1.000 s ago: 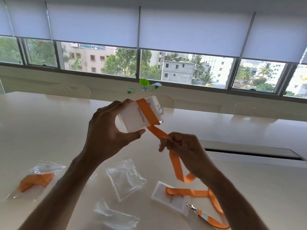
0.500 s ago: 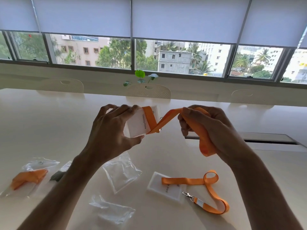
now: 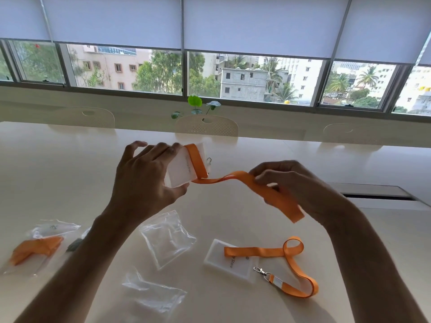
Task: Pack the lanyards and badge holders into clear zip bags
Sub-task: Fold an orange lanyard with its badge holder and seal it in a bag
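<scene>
My left hand (image 3: 144,180) holds a white badge holder (image 3: 182,169) above the table, with an orange lanyard (image 3: 268,194) wrapped once around it. My right hand (image 3: 286,185) grips the lanyard's free end, stretched to the right of the holder. On the table below lie two empty clear zip bags (image 3: 166,237) (image 3: 154,294). A second badge holder (image 3: 229,262) lies to their right with a loose orange lanyard (image 3: 296,266) across it. A packed zip bag (image 3: 39,245) with an orange lanyard inside lies at the left.
The cream table (image 3: 303,159) stretches far ahead, with a cable slot (image 3: 373,195) at the right. Chair backs (image 3: 206,125) and a small plant (image 3: 194,106) stand behind its far edge, under the windows.
My right hand has risen from below the badge holder to its right, drawing the lanyard out sideways and then dropping a little. My left hand has kept the holder in place.
</scene>
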Tool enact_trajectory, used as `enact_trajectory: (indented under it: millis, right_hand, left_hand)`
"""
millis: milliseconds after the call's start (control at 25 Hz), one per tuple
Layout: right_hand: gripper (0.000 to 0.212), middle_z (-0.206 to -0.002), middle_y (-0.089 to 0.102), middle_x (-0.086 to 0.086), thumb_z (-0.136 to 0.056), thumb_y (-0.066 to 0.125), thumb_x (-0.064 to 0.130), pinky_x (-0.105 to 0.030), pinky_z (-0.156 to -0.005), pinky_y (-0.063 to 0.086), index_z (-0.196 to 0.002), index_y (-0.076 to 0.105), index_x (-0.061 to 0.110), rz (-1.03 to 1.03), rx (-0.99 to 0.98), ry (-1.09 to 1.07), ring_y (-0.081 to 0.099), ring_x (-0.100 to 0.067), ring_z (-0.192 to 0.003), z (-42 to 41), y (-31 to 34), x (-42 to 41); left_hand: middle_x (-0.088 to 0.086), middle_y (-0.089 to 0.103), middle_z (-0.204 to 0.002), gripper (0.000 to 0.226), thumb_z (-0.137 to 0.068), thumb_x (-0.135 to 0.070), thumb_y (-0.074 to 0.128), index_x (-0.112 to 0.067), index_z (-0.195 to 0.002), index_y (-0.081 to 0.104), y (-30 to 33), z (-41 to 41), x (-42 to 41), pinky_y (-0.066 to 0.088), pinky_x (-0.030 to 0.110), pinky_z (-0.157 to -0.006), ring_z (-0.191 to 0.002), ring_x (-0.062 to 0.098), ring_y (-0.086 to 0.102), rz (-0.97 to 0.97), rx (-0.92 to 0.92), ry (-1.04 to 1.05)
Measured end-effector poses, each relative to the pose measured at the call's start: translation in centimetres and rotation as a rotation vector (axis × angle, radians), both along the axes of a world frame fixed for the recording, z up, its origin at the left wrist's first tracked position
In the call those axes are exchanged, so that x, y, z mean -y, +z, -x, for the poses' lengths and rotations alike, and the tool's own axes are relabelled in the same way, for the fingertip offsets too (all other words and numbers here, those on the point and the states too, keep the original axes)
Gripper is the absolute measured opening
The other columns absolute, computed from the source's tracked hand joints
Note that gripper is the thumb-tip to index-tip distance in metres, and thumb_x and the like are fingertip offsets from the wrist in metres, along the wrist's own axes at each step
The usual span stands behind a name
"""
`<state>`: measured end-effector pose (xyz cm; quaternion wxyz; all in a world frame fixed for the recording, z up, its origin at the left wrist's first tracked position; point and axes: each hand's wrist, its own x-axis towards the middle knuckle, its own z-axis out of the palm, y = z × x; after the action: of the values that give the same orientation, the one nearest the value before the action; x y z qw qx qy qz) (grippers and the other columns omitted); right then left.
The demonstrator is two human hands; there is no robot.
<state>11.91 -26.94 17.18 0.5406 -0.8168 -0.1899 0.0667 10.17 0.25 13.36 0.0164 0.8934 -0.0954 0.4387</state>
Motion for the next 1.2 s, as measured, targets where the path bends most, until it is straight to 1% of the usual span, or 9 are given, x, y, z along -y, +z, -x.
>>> enact_trajectory:
  millis: [120,280,400,560,760,880,1000,1080,1200]
  right_hand:
    - [0.018,-0.086,0.065,-0.012,-0.075,0.058,0.025,-0.034,-0.083,0.044,-0.078,0.073,0.015,-0.031,-0.086,0.183,0.06,-0.019,-0.083,-0.5,-1.2,-0.7]
    - [0.024,-0.095,0.072,-0.007,-0.082,0.062,0.037,-0.034,-0.101,0.042,-0.079,0.077,0.019,-0.102,-0.046,0.139,0.064,-0.014,-0.096,-1.2,-2.2,-1.9]
    - [0.03,-0.098,0.075,0.004,-0.076,0.069,0.053,-0.027,-0.09,0.044,-0.087,0.08,0.027,-0.092,0.009,0.257,0.065,-0.004,-0.094,-1.1,-2.1,-2.0]
    - [0.029,-0.088,0.075,0.0,-0.076,0.068,0.048,-0.03,-0.093,0.044,-0.085,0.078,0.023,-0.083,-0.001,0.343,0.069,-0.015,-0.095,-0.7,-1.8,-1.6]
    - [0.022,-0.065,0.061,0.008,-0.08,0.074,0.034,-0.021,-0.071,0.052,-0.094,0.077,0.018,-0.357,-0.073,0.478,0.059,-0.005,-0.061,0.4,-0.5,-1.1]
    - [0.024,-0.064,0.062,0.007,-0.074,0.076,0.039,-0.022,-0.066,0.05,-0.092,0.078,0.023,-0.398,-0.008,0.34,0.056,-0.005,-0.06,0.6,-0.1,-0.6]
    - [0.018,-0.068,0.071,0.002,-0.071,0.077,0.043,-0.026,-0.058,0.05,-0.083,0.077,0.03,-0.299,0.206,-0.06,0.06,-0.01,-0.057,-0.3,-0.4,-0.3]
    - [0.013,-0.067,0.073,0.001,-0.075,0.078,0.033,-0.022,-0.051,0.047,-0.085,0.074,0.027,-0.3,0.285,-0.247,0.06,-0.009,-0.051,-1.7,-1.1,0.2]
    - [0.022,-0.075,0.075,-0.003,-0.084,0.072,0.021,-0.019,-0.057,0.048,-0.106,0.069,0.022,-0.473,0.087,-0.217,0.062,-0.01,-0.057,-3.7,-2.3,1.1]
  left_hand:
    - [0.012,0.07,-0.107,0.075,-0.061,-0.041,0.087,-0.006,-0.122,0.061,0.3,-0.1,-0.8,0.034,0.045,-0.102,-0.097,0.034,0.065,0.014,0.035,0.04]
    - [0.014,0.07,-0.109,0.075,-0.062,-0.041,0.087,-0.004,-0.122,0.061,0.3,-0.2,-1.4,0.032,0.047,-0.104,-0.1,0.035,0.065,0.016,0.023,0.06]
    - [0.015,0.07,-0.11,0.074,-0.062,-0.04,0.087,-0.004,-0.122,0.061,0.2,-0.4,-1.5,0.032,0.048,-0.104,-0.101,0.035,0.065,0.018,0.015,0.063]
    - [0.015,0.07,-0.11,0.074,-0.063,-0.041,0.086,-0.005,-0.123,0.061,0.0,-0.6,-1.7,0.032,0.048,-0.104,-0.101,0.035,0.065,0.017,-0.001,0.06]
    - [0.012,0.071,-0.108,0.078,-0.056,-0.042,0.089,-0.007,-0.121,0.063,-1.3,-0.9,0.3,0.035,0.048,-0.102,-0.098,0.028,0.067,-0.071,-0.047,-0.024]
    - [0.01,0.071,-0.109,0.081,-0.053,-0.046,0.09,-0.008,-0.12,0.065,-2.9,-0.9,2.9,0.037,0.049,-0.102,-0.099,0.026,0.068,-0.152,-0.099,-0.158]
    - [0.006,0.068,-0.12,0.077,-0.061,-0.055,0.084,-0.014,-0.123,0.065,-4.1,-0.5,4.8,0.037,0.049,-0.104,-0.111,0.024,0.063,-0.182,-0.217,-0.362]
    - [0.001,0.063,-0.128,0.072,-0.067,-0.058,0.079,-0.021,-0.127,0.062,-4.7,0.3,6.2,0.037,0.042,-0.104,-0.119,0.02,0.057,-0.145,-0.333,-0.539]
    - [-0.002,0.051,-0.14,0.07,-0.069,-0.056,0.079,-0.027,-0.13,0.059,-5.2,1.6,7.9,0.044,0.04,-0.1,-0.126,0.014,0.047,-0.06,-0.413,-0.707]
